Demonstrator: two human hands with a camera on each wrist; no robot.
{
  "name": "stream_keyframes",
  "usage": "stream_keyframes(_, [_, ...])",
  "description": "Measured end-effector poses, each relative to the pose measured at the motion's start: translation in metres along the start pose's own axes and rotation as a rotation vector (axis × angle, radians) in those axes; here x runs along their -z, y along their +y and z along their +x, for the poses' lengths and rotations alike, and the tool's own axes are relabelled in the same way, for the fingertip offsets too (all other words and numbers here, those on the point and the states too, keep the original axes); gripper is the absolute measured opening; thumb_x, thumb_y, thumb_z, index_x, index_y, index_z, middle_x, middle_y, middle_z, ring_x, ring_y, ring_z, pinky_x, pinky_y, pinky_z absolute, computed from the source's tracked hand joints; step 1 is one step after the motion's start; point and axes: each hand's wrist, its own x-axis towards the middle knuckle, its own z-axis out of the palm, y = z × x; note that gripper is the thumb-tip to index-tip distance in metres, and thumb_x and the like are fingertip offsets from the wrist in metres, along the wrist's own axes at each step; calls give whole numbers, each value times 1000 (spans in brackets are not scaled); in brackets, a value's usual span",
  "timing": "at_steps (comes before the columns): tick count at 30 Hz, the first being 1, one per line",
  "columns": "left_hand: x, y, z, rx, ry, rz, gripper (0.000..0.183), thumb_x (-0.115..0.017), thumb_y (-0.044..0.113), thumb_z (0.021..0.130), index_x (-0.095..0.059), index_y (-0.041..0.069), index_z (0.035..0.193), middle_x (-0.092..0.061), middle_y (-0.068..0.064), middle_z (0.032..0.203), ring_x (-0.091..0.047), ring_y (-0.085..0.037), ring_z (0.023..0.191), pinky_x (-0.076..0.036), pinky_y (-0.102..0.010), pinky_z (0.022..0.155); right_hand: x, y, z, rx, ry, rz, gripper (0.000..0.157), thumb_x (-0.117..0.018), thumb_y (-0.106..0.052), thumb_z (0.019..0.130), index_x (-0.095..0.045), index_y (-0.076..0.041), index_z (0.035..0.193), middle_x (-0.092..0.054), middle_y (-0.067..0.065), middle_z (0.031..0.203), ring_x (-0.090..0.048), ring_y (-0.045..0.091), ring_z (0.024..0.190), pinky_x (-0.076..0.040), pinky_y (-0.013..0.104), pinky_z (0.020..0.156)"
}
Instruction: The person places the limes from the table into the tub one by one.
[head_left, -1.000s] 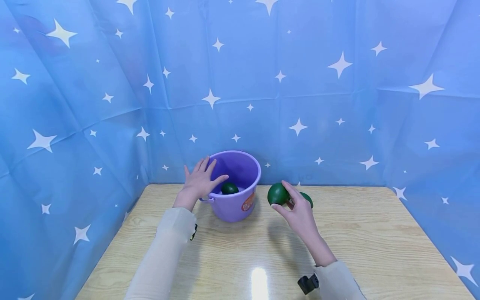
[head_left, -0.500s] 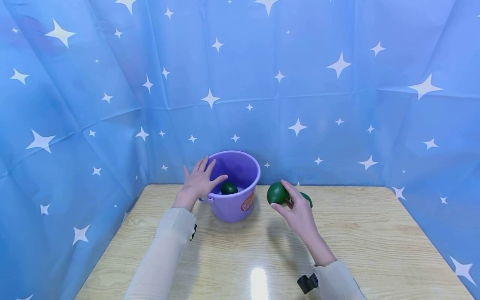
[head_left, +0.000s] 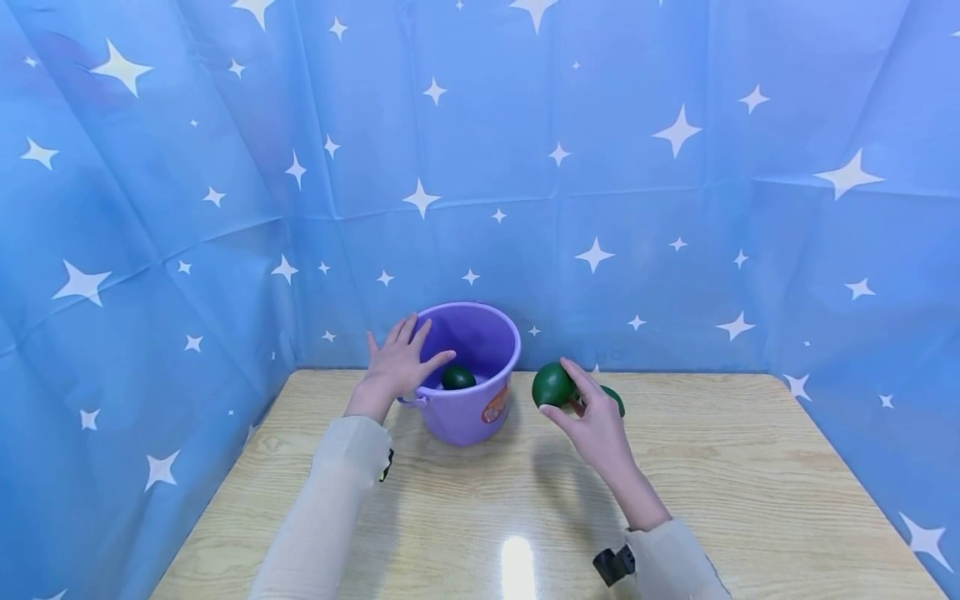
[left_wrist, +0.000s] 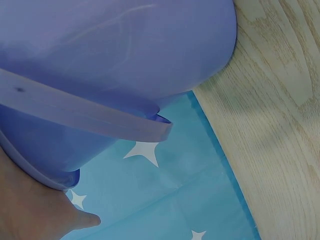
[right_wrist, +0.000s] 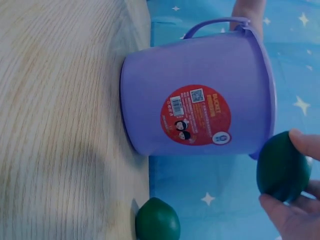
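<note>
A purple bucket [head_left: 468,417] stands upright near the table's back edge. My left hand [head_left: 396,363] rests on its left rim with the fingers spread; in the left wrist view only part of that hand [left_wrist: 35,215] shows beside the rim. Inside the bucket lies a dark green fruit [head_left: 458,377]. To the right of the bucket, my right hand [head_left: 597,423] pinches a smooth oval green fruit [head_left: 552,385] between thumb and fingers, above the table. Another green fruit [right_wrist: 157,220] lies on the table, mostly hidden behind that hand in the head view.
The wood-grain table [head_left: 720,492] extends in front and to the right. A blue curtain [head_left: 637,192] with white stars hangs behind and along both sides. The bucket's handle [left_wrist: 75,110] hangs down its outside.
My right hand has shifted very slightly up and to the left with the green fruit. The left hand and the bucket keep their places.
</note>
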Motion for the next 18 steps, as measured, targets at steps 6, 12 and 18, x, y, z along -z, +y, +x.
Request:
stream_keyframes(6, [-1, 0, 0, 1, 1, -8, 91, -30, 79, 93, -13, 22, 162, -6, -8, 170, -6, -34, 157, 9, -72, 117, -1, -1, 1, 10, 4, -4, 75, -76, -15, 88, -39, -6, 153, -37, 20, 159, -45, 41, 140, -52, 46, 101])
stream_keyframes(12, [-1, 0, 0, 2, 1, -8, 91, -30, 79, 92, -12, 23, 162, -5, -7, 170, -6, -33, 157, 9, -72, 117, -1, -3, 3, 8, -2, -12, 75, -76, -16, 89, -38, -6, 153, -36, 20, 159, -44, 40, 141, -52, 46, 101])
stream_keyframes(18, [0, 0, 0, 4, -2, 3, 91, -30, 79, 93, -12, 23, 162, -5, -7, 170, -6, -33, 157, 6, -72, 118, 0, -5, 5, 21, -6, -12, 75, -76, -17, 89, -38, -6, 153, -35, 20, 159, -43, 40, 142, -51, 46, 102])
